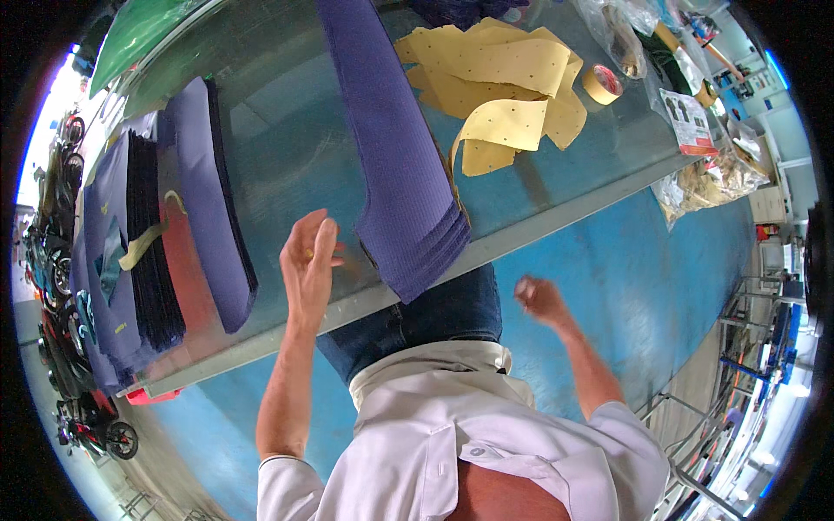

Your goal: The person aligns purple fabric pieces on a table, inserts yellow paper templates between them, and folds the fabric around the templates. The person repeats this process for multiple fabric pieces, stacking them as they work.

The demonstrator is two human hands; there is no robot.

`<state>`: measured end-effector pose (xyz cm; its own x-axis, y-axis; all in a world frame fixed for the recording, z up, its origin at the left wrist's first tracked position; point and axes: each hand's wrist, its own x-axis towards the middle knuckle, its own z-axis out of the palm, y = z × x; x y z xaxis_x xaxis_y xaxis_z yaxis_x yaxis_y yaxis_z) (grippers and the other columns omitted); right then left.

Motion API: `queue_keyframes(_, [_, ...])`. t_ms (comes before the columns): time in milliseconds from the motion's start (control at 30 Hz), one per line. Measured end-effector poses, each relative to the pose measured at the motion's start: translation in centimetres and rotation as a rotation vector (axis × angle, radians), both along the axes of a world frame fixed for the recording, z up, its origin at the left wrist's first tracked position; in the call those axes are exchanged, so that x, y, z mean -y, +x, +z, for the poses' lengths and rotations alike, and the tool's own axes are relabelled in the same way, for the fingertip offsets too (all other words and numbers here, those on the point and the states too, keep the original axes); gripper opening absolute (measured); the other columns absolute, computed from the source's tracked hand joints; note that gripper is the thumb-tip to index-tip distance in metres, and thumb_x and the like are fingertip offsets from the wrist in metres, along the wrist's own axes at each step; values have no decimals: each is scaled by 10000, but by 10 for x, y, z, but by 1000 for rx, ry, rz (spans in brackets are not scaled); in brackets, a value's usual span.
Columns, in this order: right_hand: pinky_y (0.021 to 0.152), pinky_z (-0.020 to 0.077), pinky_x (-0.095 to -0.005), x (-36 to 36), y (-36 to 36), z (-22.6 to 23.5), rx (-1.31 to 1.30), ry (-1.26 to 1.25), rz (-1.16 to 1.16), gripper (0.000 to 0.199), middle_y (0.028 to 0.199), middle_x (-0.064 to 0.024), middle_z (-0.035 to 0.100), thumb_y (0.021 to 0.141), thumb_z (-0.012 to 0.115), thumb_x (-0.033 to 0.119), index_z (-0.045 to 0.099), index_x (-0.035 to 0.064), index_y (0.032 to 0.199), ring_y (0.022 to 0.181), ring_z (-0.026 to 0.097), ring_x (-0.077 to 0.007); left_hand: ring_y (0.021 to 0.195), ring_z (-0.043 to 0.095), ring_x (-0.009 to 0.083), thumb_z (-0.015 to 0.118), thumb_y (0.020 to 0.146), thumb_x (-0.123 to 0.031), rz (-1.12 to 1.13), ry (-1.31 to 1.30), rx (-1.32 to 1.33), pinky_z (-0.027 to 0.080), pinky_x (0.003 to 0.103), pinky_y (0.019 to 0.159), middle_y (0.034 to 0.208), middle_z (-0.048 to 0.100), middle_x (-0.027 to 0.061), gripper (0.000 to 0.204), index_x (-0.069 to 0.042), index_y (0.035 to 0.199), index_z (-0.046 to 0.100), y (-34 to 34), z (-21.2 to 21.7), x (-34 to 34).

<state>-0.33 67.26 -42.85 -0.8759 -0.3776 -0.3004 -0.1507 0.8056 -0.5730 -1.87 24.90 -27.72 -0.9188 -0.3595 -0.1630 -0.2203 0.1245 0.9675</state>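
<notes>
- Clock positions: read from view centre, 12 at top.
- Left hand, at 9: fingers loosely extended, thumb raised alongside, nothing in grasp; just beside the purple fabric stack, not touching.
- Right hand, between 3 and 4, off the table: fingers part-curled, blurred; cannot tell whether gripping anything small.
- Purple fabric stack: laid from centre toward 11 to 12; near ends stepped, lowest corner past the table edge at 6.
- Handling, in judgement: set palms along opposite long sides, tap stepped ends flush, press flat; avoid dragging single layers or leaving the corner overhanging.
- Obstruction: curled yellow perforated sheets at 1, close against the right side; best shifted before any slide that way.
- Also noted: tape roll, between 1 and 2; printed packet at 2; another purple stack, 9 to 10, with pale strip farther left; motorbikes at 8, beyond the table.
</notes>
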Motion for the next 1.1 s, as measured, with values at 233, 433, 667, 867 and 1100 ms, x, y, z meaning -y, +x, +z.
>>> queue_keyframes(233, [602, 536, -302, 123, -83, 203, 3, -677, -229, 249, 738, -71, 655, 854, 699, 202, 636, 19, 1010, 643, 639, -148, 752, 634, 166, 553, 962, -332, -122, 267, 173, 541, 289, 682, 990, 630, 95, 394, 0, 1168, 601, -6, 13, -6])
queue_keyframes(433, [707, 546, -287, 196, -77, 185, -351, -471, 283, 342, 964, -104, 665, 793, 755, 151, 620, 3, 1070, 840, 659, -204, 804, 622, 131, 595, 944, -279, -226, 404, 116, 536, 273, 718, 1019, 636, 27, 321, -63, 1179, 630, 12, -2, 2])
queue_keyframes(667, [624, 550, -301, 232, -79, 169, 4, -613, 58, 313, 813, -113, 668, 842, 729, 250, 629, -16, 975, 705, 657, -171, 812, 583, 108, 649, 909, -255, -209, 200, -22, 509, 278, 718, 1025, 627, 34, 340, -61, 1188, 634, 17, -11, -12])
queue_keyframes(867, [543, 544, -259, 249, -108, 180, 292, -447, -10, 357, 761, -80, 663, 858, 708, 330, 663, -20, 912, 643, 638, -107, 846, 573, 191, 753, 788, -222, -74, -109, -142, 498, 311, 720, 1000, 575, 95, 376, -73, 1121, 664, 16, -4, -36])
queue_keyframes(1100, [565, 556, -251, 245, -129, 177, 563, -507, 14, 272, 738, -53, 644, 866, 700, 276, 674, 6, 886, 620, 640, -121, 959, 584, 249, 780, 753, -306, -27, -169, -169, 493, 368, 781, 1044, 569, 121, 407, -24, 1026, 673, 18, -13, -46])
